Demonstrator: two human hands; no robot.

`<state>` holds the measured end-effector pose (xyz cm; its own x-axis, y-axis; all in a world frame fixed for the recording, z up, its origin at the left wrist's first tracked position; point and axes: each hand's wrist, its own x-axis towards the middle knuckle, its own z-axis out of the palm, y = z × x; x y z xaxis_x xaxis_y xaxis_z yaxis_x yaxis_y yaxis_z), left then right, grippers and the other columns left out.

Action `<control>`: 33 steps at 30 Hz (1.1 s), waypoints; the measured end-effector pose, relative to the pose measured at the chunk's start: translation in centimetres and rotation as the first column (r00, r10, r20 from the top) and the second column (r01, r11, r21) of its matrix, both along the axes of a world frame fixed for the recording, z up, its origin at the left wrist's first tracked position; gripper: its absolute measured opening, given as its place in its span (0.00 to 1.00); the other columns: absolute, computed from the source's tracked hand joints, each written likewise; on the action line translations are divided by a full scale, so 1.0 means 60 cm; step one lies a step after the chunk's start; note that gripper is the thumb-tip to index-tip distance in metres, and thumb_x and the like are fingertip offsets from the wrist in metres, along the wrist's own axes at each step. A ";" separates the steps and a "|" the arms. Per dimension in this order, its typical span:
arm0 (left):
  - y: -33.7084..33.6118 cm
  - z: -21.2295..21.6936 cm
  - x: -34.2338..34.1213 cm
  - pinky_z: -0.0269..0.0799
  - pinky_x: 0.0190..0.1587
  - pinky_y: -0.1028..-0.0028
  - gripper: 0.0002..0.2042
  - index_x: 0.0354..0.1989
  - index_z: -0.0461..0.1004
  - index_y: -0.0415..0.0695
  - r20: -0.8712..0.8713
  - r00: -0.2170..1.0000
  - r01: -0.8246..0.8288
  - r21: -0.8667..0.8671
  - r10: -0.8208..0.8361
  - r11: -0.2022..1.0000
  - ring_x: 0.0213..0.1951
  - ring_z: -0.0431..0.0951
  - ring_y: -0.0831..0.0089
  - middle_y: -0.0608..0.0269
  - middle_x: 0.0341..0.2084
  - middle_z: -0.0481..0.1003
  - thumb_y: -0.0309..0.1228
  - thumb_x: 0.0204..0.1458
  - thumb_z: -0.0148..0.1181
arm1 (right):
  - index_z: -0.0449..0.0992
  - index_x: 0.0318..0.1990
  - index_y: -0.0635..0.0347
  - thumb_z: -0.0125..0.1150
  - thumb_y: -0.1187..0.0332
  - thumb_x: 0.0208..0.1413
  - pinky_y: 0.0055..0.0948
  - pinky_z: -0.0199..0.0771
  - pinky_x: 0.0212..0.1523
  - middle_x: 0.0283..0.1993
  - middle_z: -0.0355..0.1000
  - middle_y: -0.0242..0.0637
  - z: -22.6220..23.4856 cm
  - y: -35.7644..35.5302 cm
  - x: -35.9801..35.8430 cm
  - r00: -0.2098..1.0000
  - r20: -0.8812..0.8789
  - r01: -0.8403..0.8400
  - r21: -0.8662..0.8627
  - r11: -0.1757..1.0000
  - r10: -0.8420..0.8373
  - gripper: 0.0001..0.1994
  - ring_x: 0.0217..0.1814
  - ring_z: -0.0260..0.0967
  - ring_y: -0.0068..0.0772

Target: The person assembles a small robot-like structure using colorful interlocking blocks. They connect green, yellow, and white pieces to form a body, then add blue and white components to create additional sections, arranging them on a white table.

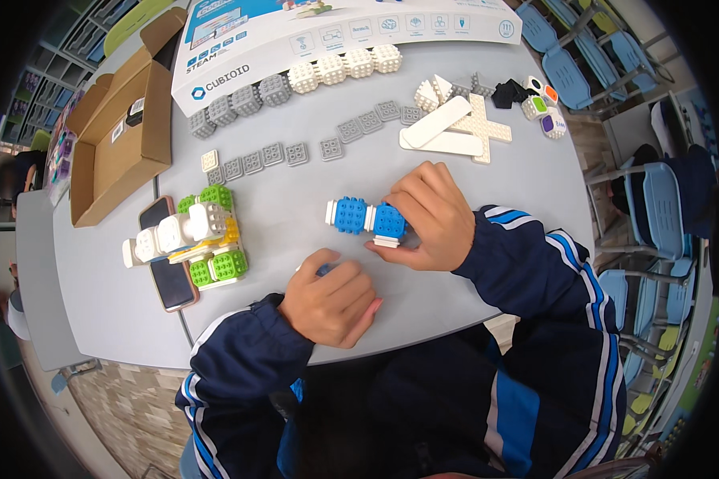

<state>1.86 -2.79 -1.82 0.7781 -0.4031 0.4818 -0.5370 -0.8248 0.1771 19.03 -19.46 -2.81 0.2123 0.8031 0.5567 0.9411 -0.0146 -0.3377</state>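
Between the thumb and fingers of my right hand (433, 214) is a pair of blue studded cube blocks (350, 215) joined in a row. White connector plates sit between the cubes, at the left end and on the near side. Closer to the table's front edge, my left hand (333, 299) is curled with its back up. A small blue piece (324, 270) peeks out between its fingers; most of it is hidden. To the left stands a built model (185, 231) of white, green and yellow studded blocks.
A phone (173, 285) lies beside the model. Grey square connector plates (273, 153) run in a line across the table. Behind them are grey and white cubes (275, 89), a large white box (343, 48) and an open cardboard box (120, 152). White flat pieces (441, 126) lie far right.
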 end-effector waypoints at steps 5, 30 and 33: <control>0.002 0.001 -0.003 0.67 0.45 0.64 0.04 0.24 0.77 0.46 0.018 0.999 -0.039 -0.044 0.040 0.998 0.34 0.74 0.71 0.68 0.26 0.72 0.31 0.40 0.66 | 0.75 0.33 0.64 0.80 0.65 0.32 0.37 0.57 0.33 0.32 0.63 0.38 0.011 -0.009 -0.002 0.994 -0.087 -0.054 0.062 0.997 0.059 0.21 0.33 0.56 0.40; 0.043 -0.010 0.011 0.65 0.54 0.62 0.14 0.45 0.82 0.45 0.021 0.995 -0.097 -0.050 0.098 0.994 0.43 0.77 0.70 0.67 0.44 0.79 0.32 0.50 0.68 | 0.76 0.52 0.68 0.79 0.66 0.39 0.39 0.69 0.47 0.43 0.71 0.40 0.001 -0.011 0.013 0.988 -0.121 0.099 0.035 0.994 -0.094 0.30 0.44 0.66 0.43; 0.053 -0.003 0.015 0.65 0.54 0.60 0.15 0.47 0.81 0.42 -0.017 0.995 -0.104 -0.168 0.102 0.980 0.46 0.76 0.62 0.60 0.47 0.79 0.31 0.50 0.66 | 0.74 0.56 0.67 0.79 0.66 0.41 0.38 0.69 0.46 0.44 0.70 0.41 -0.007 -0.009 0.014 0.983 -0.167 0.086 0.025 0.996 -0.081 0.33 0.44 0.65 0.43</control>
